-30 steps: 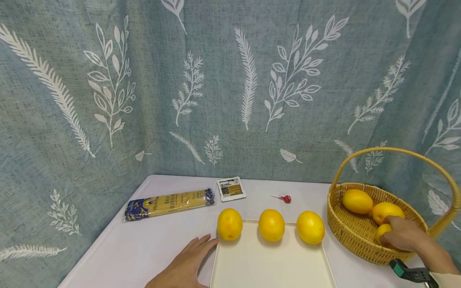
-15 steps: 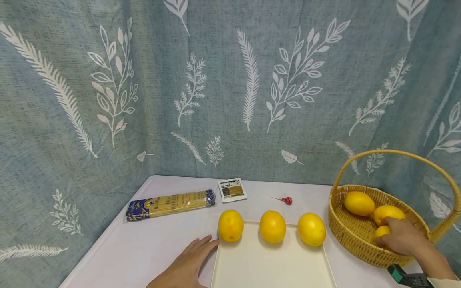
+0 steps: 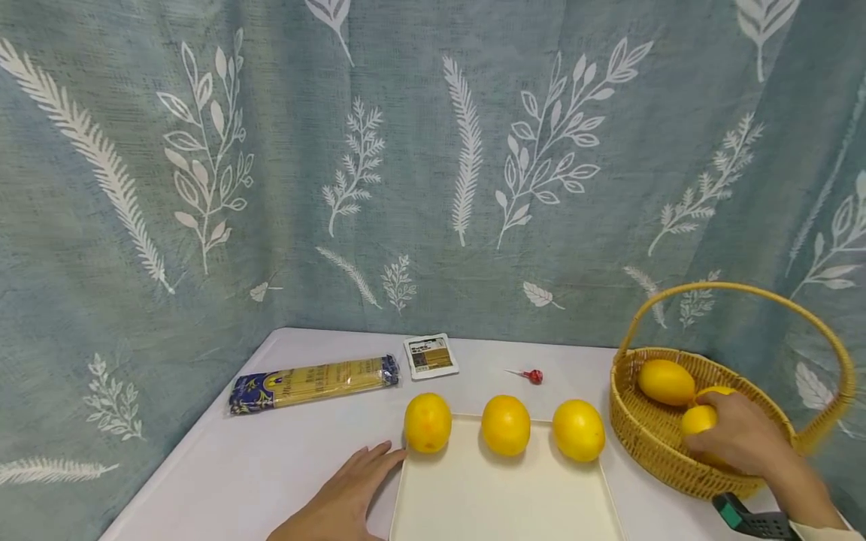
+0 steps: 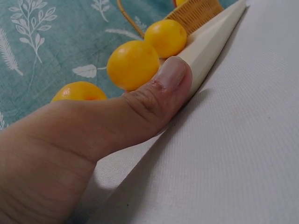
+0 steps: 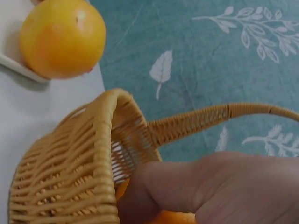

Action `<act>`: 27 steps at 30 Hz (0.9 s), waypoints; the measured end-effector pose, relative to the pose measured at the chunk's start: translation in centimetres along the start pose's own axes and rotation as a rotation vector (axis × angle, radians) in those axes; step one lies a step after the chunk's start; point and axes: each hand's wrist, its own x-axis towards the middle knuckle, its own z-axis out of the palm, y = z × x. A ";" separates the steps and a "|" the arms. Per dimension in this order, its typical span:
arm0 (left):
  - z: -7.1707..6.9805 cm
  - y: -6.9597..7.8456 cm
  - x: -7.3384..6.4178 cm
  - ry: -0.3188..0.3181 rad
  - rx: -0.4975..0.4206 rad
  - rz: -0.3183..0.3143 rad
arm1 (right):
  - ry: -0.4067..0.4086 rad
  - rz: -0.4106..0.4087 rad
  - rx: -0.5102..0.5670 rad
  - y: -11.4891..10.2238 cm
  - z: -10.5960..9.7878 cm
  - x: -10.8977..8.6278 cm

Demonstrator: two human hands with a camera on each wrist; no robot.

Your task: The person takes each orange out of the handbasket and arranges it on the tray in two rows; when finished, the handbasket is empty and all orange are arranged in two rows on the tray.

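Note:
My right hand (image 3: 740,439) reaches into the wicker basket (image 3: 646,443) and grips a yellow orange (image 3: 699,421), its fingers curled over the far side. Another orange (image 3: 666,382) lies at the basket's back left, and a third is partly hidden behind the hand. Three oranges stand in a row along the back of the cream tray (image 3: 507,503): a left one (image 3: 428,423), a middle one (image 3: 505,425) and a right one (image 3: 578,430). At the tray's left edge my left hand (image 3: 345,496) rests with fingers extended; its thumb (image 4: 173,77) lies along the rim in the left wrist view.
A pack of spaghetti (image 3: 314,385) lies at the back left of the white table. Beside it are a small flat packet (image 3: 431,356) and a red lollipop (image 3: 534,376). The basket's tall handle (image 3: 737,286) arches over the right side. A leaf-patterned curtain (image 3: 406,173) hangs behind.
My right hand has shifted left inside the basket, and the orange in its grip has moved left with it. The left hand stays at the tray's edge.

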 end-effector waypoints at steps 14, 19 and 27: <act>0.0 0.0 0.0 0.001 -0.020 0.003 | 0.172 -0.044 0.092 -3.3 -0.2 -1.1; 0.0 -0.1 0.0 0.003 -0.002 0.028 | 0.248 -0.128 0.128 -5.2 0.1 -1.9; 0.1 -0.1 -0.2 0.011 -0.023 0.021 | 0.296 -0.268 0.190 -8.3 0.6 -2.7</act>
